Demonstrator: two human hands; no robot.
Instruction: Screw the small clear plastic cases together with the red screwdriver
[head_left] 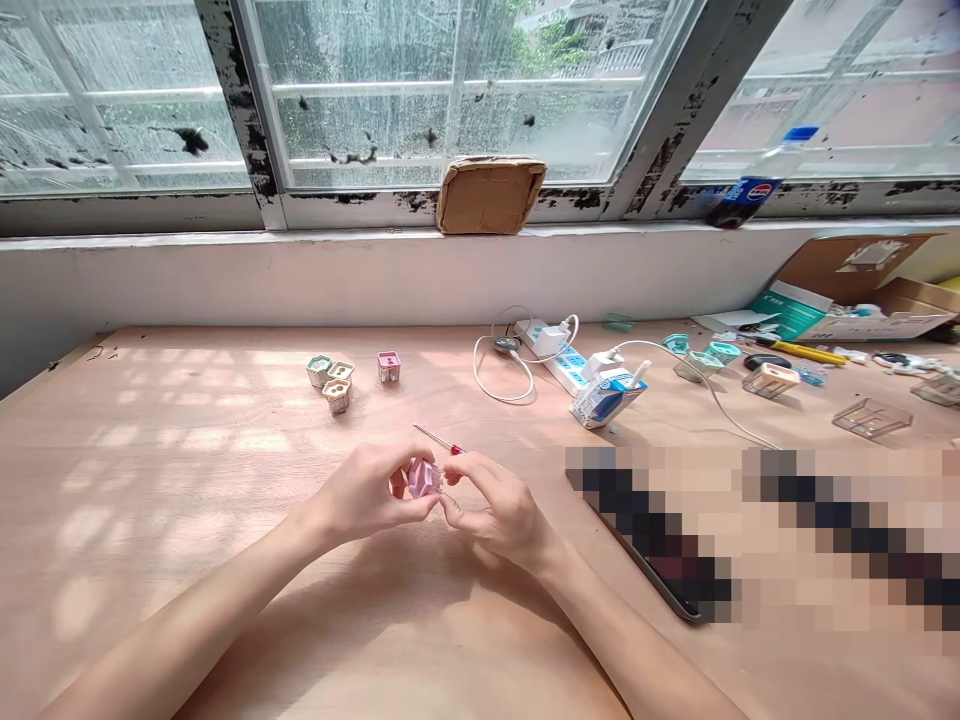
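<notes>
Both hands meet over the middle of the wooden table (150, 560). My left hand (379, 490) is closed round a small pink faceted piece (424, 479), with thumb and fingers on its sides. My right hand (499, 505) touches the right side of the same piece with bent fingers and thumb. Just beyond the hands lies a thin screwdriver (435, 436) with a red handle, partly hidden by the right fingers. Farther back stand a small box with a pink top (388, 367) and, to its left, several small cups with green and cream tops (337, 395).
A power strip (566, 368) with white cables and a blue-white carton (606, 398) stand back right. Teal pieces (705, 362), a clear tray (871, 418) and an open cardboard box (862, 300) are farther right. A dark-edged device (660, 575), partly pixelated, lies by my right forearm.
</notes>
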